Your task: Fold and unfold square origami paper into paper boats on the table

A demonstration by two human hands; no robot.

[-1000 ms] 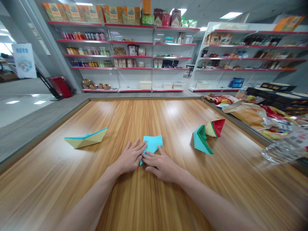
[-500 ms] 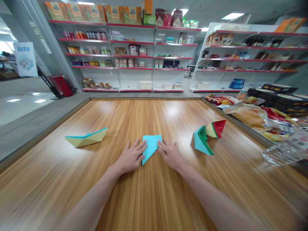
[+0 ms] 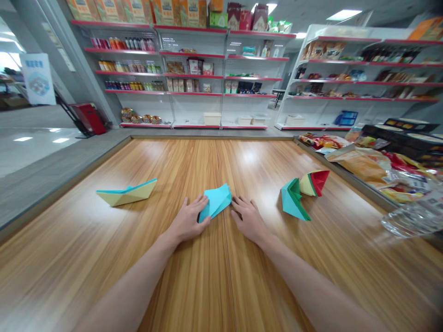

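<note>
A folded light-blue sheet of paper (image 3: 216, 199) lies tilted at the middle of the table, its layers parting slightly at the right end. My left hand (image 3: 190, 216) grips its left side, fingertips on the upper edge and thumb at the lower edge. My right hand (image 3: 248, 216) rests just right of the paper, fingers a little apart and holding nothing; whether its fingertips touch the paper I cannot tell. To the left stands a yellow-and-blue paper boat (image 3: 128, 196). On the right are a blue-and-green folded paper piece (image 3: 292, 203) and a yellow, green and red one (image 3: 313, 183) behind it.
The wooden table (image 3: 194, 286) has a raised dark edge. Along its right side are snack packets (image 3: 362, 161), black boxes (image 3: 408, 143) and a clear plastic bottle (image 3: 411, 216) lying down. Stocked store shelves (image 3: 194, 76) stand beyond the table.
The blue paper has turned, its right end now raised and its layers showing. My left thumb has come to its lower edge. My right hand has come off the paper's top to its right side.
</note>
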